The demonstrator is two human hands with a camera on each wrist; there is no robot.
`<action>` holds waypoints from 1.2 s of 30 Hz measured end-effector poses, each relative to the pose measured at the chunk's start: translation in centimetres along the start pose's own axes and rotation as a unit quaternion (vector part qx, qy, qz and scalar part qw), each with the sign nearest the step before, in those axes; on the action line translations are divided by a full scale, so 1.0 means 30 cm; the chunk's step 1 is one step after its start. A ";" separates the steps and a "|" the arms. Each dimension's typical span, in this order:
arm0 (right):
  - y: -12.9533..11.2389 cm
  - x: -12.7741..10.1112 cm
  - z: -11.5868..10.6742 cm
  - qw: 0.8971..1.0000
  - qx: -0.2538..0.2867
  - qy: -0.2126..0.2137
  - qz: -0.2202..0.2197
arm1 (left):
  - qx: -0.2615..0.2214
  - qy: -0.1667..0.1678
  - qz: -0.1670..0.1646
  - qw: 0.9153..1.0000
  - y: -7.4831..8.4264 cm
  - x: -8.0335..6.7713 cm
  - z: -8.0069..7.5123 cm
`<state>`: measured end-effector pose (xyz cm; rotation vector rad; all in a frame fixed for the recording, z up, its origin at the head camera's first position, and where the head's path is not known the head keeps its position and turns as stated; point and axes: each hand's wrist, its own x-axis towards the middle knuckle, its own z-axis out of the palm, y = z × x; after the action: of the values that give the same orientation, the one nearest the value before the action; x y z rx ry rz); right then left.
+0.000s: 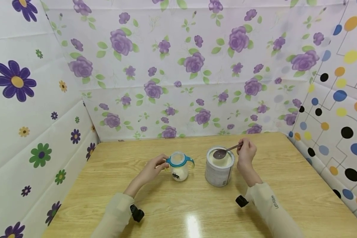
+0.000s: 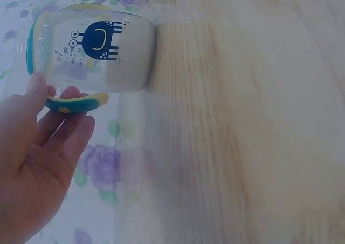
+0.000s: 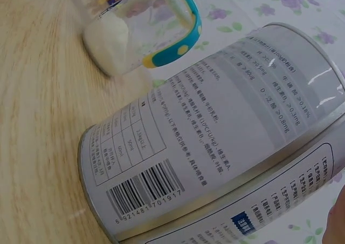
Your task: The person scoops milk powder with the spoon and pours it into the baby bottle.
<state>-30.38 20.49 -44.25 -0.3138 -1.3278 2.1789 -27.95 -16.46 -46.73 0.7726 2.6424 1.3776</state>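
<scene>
A clear baby bottle (image 1: pixel 179 172) with a teal collar and two handles stands upright on the table, its top uncovered. White contents fill its lower part, and a dark crab print shows on its side in the left wrist view. My left hand (image 1: pixel 152 169) pinches the bottle's near handle (image 2: pixel 78 103) between thumb and fingers. To the right stands an open milk powder can (image 1: pixel 218 177), pale powder visible inside. My right hand (image 1: pixel 246 153) grips a dark spoon (image 1: pixel 220 153) by its handle, the bowl over the can's mouth. Whether the spoon carries powder I cannot tell.
The wooden table (image 1: pixel 166 205) reaches back to a flowered cloth (image 1: pixel 178 99). Patterned sheets also hang at the left and right sides. A small black camera sits at each wrist.
</scene>
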 end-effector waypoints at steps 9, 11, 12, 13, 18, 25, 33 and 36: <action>0.017 -0.002 -0.014 0.997 -0.058 -0.037 0.022 | 0.001 -0.002 0.005 1.000 -0.004 0.004 -0.001; 0.019 -0.003 -0.017 0.996 -0.064 -0.052 0.023 | 0.001 0.000 0.007 1.000 -0.006 0.004 0.001; 0.019 -0.004 -0.019 0.996 -0.065 -0.058 0.025 | 0.004 -0.001 0.006 1.000 -0.001 0.003 0.002; 0.019 -0.005 -0.020 0.995 -0.066 -0.064 0.027 | 0.004 -0.003 0.008 1.000 0.015 -0.002 0.001; 0.007 -0.013 -0.026 0.992 -0.080 -0.083 0.048 | 0.003 -0.010 0.007 1.000 0.088 -0.025 -0.012; 0.018 0.007 -0.051 0.988 -0.110 -0.095 0.055 | 0.001 -0.017 0.015 1.000 0.107 -0.019 -0.012; 0.010 0.014 -0.066 0.980 -0.137 -0.125 0.070 | -0.004 0.006 0.023 1.000 0.011 0.004 0.014; -0.016 0.001 -0.065 0.977 -0.144 -0.140 0.075 | -0.004 0.008 0.027 1.000 -0.002 0.006 0.016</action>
<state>-29.32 22.12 -44.76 -0.2279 -1.8392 2.2127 -28.01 -16.04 -47.04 0.8408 2.6450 1.4130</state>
